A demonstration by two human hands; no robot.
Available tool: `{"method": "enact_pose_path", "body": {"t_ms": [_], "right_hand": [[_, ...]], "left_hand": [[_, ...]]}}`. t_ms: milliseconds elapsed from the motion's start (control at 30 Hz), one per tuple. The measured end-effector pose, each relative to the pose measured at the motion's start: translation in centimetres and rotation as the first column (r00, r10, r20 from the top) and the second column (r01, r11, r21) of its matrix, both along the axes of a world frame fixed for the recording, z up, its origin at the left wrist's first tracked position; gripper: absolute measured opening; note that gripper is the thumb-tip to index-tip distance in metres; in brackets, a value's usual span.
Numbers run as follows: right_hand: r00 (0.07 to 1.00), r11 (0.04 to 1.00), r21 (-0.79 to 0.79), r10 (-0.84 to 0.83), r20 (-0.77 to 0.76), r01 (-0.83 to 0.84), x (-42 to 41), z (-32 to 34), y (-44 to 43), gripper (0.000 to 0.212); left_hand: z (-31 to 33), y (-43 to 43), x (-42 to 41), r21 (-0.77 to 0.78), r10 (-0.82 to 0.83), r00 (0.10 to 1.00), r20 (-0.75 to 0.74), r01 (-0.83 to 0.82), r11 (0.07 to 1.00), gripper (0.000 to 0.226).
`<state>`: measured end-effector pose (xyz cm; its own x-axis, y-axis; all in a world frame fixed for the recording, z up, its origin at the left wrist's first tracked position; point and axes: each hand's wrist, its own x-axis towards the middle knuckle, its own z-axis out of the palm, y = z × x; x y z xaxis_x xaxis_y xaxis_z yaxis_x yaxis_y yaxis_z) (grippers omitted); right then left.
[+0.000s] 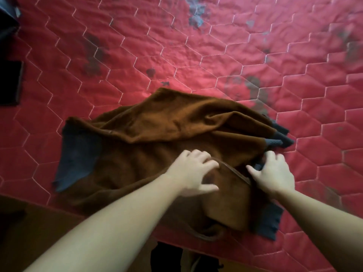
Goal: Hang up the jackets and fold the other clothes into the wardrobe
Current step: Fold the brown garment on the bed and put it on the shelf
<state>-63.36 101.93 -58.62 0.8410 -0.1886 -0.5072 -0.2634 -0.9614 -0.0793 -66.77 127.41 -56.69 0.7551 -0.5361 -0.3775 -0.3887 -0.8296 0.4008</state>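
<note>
- Forearms nearest cam: left forearm [110,222] and right forearm [324,222], both bare, extend fwd and down over the bed's near edge, converging on the garment.
- Task item: brown jacket [167,122] lies crumpled on the red quilted bed cover [196,46], near the front edge, sleeves thrown to the right.
- Handling, est.: soft, fleece-like pile, no stiffness; sags and folds under its own wt. Moderate wt, not fragile, not slippery. Expect it to drape wherever unsupported.
- Ribbed parts: dark hem band [78,160] at left, dark cuffs [279,140] at right. Knit is stretchy, so a poor hold pt for lifting.
- Recommended hold pts: collar/shoulder area, or seamed front edge [235,171] between the two hands; firmer than the open pile.
- Left grip [193,171]: palm down, fingers spread, rests flat on the brown front panel. Open, nothing pinched.
- Right grip [275,173]: palm down, thumb splayed toward the seamed edge, fingertips near the cuffs. Reads as open; motion blur limits certainty.
- Misc: dark objects [9,83] at the far left edge, unidentifiable.
</note>
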Motion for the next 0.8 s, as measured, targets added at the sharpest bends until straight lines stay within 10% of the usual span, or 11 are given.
{"method": "enact_pose_path", "body": {"t_ms": [167, 467, 667, 800], "right_hand": [[0.907, 0.886, 0.201, -0.393, -0.151, 0.417, -0.3, -1.1, -1.4, 0.076], [0.960, 0.955, 0.149, -0.233, -0.154, 0.256, -2.5, -1.3, -4.9, 0.079], [0.951, 0.945, 0.292, -0.057, -0.303, 0.150, -5.7, -0.8, -7.9, 0.035], [0.889, 0.977, 0.211, 0.119, -0.441, -0.026, -8.7, -0.5, -10.4, 0.042]], "left_hand": [[-1.7, -4.7, -2.4, 0.209, -0.036, 0.995, -0.096, 0.055, 0.976, 0.088], [-1.2, -10.6, -6.2, 0.196, -0.063, 0.997, 0.034, 0.055, 0.979, 0.087], [-2.3, -15.0, -8.9, 0.250, 0.017, 1.000, 0.023, -0.023, 0.968, 0.110], [-2.6, -16.3, -10.6, 0.240, -0.009, 1.000, -0.025, 0.015, 0.971, 0.085]]}}
